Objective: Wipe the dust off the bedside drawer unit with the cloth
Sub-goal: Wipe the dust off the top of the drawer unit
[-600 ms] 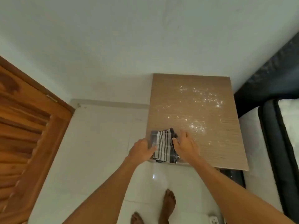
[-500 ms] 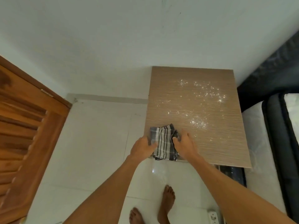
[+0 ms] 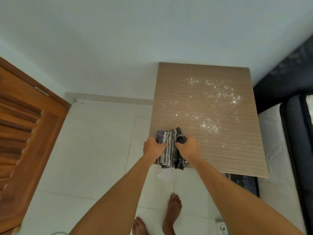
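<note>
1. The drawer unit (image 3: 169, 78) stands against the wall, with the bed (image 3: 271, 133) close on its right. Only its wood-grain top shows plainly.
2. The cloth (image 3: 170, 146), striped grey and white, sits bunched at the near-left corner of the top. Its lower end hangs over the front edge.
3. The left hand (image 3: 153, 147) grips the cloth's left side and the right hand (image 3: 188, 147) grips its right side. The fingers of both are curled into the fabric, and the hands are close together with the cloth between them.
4. The dust (image 3: 209, 126) is white specks in two loose patches. One lies just beyond and to the right of the right hand; the other lies toward the far-right corner. Together they form a band running diagonally from near-centre to far-right.
5. Key relation: all visible dust lies ahead and to the right of the grip, none to its left. The right hand is the nearer one.
6. Judgement: the stroke should go away from the body and rightward along that diagonal, probably led by the right hand.
7. Whether the cloth is pressed flat on the top or lifted slightly off it cannot be told from this angle.
8. The specks look undisturbed, so wiping has likely not yet begun.
</note>
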Demonstrator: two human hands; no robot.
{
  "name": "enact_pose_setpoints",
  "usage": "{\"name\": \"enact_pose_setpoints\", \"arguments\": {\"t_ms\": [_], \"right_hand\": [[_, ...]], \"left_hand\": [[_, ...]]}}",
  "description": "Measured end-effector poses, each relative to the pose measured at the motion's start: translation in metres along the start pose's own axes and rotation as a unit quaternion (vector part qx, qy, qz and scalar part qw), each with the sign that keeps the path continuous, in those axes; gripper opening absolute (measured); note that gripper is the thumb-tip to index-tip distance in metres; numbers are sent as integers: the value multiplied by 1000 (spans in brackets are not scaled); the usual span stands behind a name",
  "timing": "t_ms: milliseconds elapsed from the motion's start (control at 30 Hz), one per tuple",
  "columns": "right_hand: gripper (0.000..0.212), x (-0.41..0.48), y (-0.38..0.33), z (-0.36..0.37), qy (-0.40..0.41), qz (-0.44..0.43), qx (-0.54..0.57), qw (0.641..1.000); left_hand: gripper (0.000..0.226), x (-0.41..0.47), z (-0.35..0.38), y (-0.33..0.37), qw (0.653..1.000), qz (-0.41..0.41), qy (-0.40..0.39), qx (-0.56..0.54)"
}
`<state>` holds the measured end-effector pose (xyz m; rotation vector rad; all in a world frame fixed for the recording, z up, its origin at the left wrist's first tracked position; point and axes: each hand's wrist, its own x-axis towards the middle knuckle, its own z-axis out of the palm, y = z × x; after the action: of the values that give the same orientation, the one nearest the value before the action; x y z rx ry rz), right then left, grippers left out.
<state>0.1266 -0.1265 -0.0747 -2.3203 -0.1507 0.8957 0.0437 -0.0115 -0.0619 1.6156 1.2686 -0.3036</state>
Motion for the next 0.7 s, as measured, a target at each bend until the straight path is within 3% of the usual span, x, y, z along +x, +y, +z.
{"name": "enact_pose_setpoints", "arguments": {"t_ms": [200,367,467,633,700], "right_hand": [[16,-15,-14,-1,-4,-59,63,996],[16,-27,-27,-10,-78,-64,155,983],[27,-29,-27,-18,-130,-63,182,973],[59,-31,-26,-27,-149,-90,141,975],[60,-29,-27,-30,-122,-109,105,981]], "left_hand": [[12,-4,1,13,997,-33,-4,-72],[16,-9,-9,27,972,-81,-57,-215],[18,-17,-16,35,950,-90,-107,-280],[38,-24,-24,50,955,-72,-170,-232],[42,-25,-28,56,963,-51,-173,-200]]}}
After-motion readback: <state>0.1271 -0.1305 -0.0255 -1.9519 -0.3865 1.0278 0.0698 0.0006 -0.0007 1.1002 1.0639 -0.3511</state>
